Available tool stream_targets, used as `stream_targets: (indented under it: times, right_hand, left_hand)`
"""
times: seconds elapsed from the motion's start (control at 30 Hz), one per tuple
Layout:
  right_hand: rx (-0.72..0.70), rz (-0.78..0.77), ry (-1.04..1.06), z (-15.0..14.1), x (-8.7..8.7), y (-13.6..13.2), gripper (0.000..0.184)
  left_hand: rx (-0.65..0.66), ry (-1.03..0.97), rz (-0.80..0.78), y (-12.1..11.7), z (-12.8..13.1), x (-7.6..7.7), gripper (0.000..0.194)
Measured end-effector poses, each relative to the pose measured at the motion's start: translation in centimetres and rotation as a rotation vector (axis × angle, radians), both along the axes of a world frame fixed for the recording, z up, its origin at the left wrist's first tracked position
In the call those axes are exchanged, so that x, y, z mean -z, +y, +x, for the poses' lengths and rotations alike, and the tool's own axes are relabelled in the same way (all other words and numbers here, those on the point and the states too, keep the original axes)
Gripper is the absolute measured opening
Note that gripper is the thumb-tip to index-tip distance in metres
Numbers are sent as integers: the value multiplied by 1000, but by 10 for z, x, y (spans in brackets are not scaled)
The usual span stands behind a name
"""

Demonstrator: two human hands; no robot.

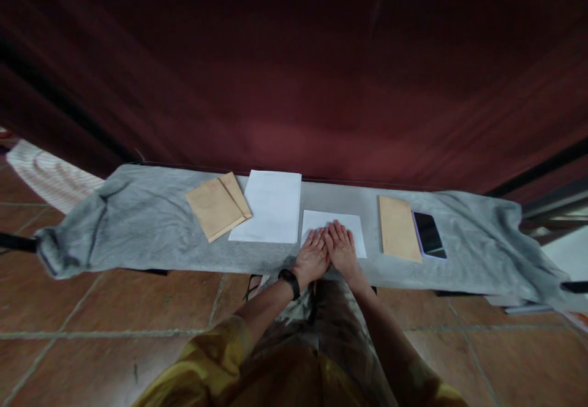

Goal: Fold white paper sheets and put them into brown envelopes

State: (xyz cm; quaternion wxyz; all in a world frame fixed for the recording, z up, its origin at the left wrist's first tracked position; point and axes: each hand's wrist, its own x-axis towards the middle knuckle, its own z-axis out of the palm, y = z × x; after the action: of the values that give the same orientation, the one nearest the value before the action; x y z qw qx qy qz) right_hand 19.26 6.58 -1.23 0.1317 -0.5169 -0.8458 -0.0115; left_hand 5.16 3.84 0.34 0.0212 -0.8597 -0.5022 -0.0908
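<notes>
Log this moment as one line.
left hand: flat on small white paper rectangle; right hand: flat on same paper; paper's right: brown paper rectangle

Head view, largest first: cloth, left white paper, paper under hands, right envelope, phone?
1. Gray cloth
2. Left white paper
3. Partly covered paper and brown envelope: too close to rank
4. Phone

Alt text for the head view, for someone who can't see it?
Left hand and right hand lie flat on a small white sheet over grey cloth. To their left: larger white paper, brown envelopes; to their right: another brown envelope, a phone.
</notes>
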Motion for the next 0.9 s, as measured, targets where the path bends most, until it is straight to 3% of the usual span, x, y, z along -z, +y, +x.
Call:
stream_targets:
  times: [0.5, 0.67, 0.9]
  right_hand:
    - [272, 98, 27, 48, 18, -5, 61]
    - [366, 122, 75, 44, 15, -13, 61]
    - [149, 23, 72, 13, 3, -23, 54]
  left_hand:
    - [-21, -9, -45, 1, 3, 1, 56]
    - [-12, -50, -30, 1, 1, 4, 55]
    - [-4, -99, -19, 2, -3, 1, 57]
